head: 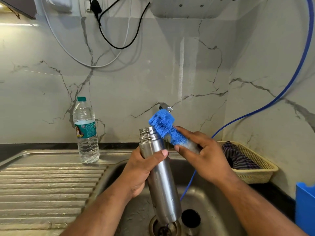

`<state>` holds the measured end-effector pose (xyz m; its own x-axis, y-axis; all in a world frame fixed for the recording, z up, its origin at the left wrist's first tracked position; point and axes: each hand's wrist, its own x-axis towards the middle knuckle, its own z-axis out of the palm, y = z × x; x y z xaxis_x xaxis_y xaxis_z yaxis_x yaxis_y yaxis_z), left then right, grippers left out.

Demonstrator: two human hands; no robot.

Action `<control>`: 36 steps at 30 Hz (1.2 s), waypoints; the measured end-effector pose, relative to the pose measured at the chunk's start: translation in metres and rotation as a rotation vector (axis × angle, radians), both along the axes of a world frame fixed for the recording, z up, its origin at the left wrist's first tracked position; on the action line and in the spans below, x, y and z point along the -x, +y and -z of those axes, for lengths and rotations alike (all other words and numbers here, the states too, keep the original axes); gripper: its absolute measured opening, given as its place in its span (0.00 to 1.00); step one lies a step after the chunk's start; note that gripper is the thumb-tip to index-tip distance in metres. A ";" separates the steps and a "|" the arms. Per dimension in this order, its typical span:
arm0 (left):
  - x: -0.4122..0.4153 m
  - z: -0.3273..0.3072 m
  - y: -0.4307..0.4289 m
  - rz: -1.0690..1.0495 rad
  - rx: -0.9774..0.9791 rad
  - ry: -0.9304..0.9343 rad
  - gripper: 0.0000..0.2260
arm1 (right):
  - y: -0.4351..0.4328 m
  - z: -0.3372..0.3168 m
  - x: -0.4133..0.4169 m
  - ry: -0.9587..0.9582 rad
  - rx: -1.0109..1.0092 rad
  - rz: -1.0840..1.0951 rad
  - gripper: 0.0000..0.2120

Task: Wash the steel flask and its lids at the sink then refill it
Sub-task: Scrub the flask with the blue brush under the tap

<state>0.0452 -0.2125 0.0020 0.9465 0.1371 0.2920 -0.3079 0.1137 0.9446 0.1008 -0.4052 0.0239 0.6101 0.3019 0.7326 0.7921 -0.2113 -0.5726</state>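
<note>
Head view down into a steel sink (136, 218). Above its basin, slightly tilted, open threaded mouth up and base over the drain: the steel flask (163, 184). Wrapped round its upper body, thumb across the front, fingers curled behind: the left hand (141, 172). Closed round the grey handle of a blue bristle brush (163, 123), forefinger stretched along the bristles: the right hand (204, 159). Bristle head touching the flask's neck. On the basin floor beside the drain, a dark-topped lid (190, 218).
</note>
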 end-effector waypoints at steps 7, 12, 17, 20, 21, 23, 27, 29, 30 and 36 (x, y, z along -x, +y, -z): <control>-0.003 -0.002 -0.003 -0.001 0.038 -0.032 0.28 | 0.002 0.004 -0.001 0.054 0.011 0.057 0.25; -0.008 0.002 -0.001 -0.048 0.117 -0.041 0.50 | 0.010 0.005 0.004 -0.063 0.059 0.126 0.26; -0.009 0.005 -0.003 -0.045 0.077 -0.019 0.49 | 0.008 0.008 0.005 -0.067 0.113 0.220 0.25; -0.008 0.004 -0.002 -0.040 0.118 -0.021 0.46 | 0.017 0.009 0.011 -0.166 0.189 0.259 0.25; -0.009 0.004 -0.001 -0.055 0.119 -0.013 0.46 | 0.017 0.010 0.009 -0.145 0.190 0.275 0.25; -0.008 0.004 -0.002 -0.082 0.089 0.000 0.45 | 0.014 0.013 0.002 -0.068 0.180 0.305 0.26; -0.005 0.000 -0.007 -0.064 0.089 0.007 0.39 | 0.018 0.013 0.014 -0.120 0.197 0.298 0.26; -0.001 -0.003 -0.007 -0.052 0.116 0.010 0.30 | 0.024 0.011 0.021 -0.175 0.267 0.310 0.26; -0.001 -0.003 -0.006 -0.050 0.116 0.022 0.28 | 0.024 0.010 0.019 -0.172 0.279 0.331 0.26; -0.003 0.000 0.001 0.188 0.126 0.167 0.24 | 0.012 0.015 0.005 -0.037 0.211 0.365 0.26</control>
<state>0.0484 -0.2117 0.0022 0.9924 -0.0199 0.1217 -0.1116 0.2743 0.9552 0.0957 -0.3929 0.0089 0.6790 0.2167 0.7014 0.6631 -0.5911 -0.4593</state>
